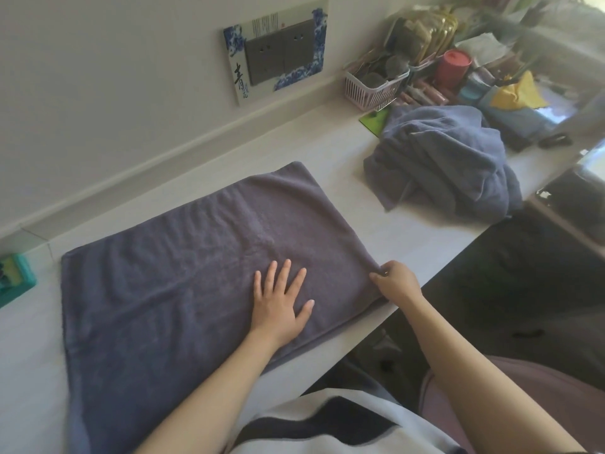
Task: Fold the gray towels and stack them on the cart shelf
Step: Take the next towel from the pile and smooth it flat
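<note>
A gray towel lies spread flat on the white counter, folded once by the look of its doubled right edge. My left hand presses flat on it with fingers spread, near its right part. At the towel's near right corner, by the counter's front edge, my right hand pinches the cloth. A heap of loose gray towels sits further back on the right.
A pink basket, a red cup and assorted clutter crowd the far right of the counter. A wall socket panel is on the wall. A teal box sits at the left edge. Dark floor lies right of the counter.
</note>
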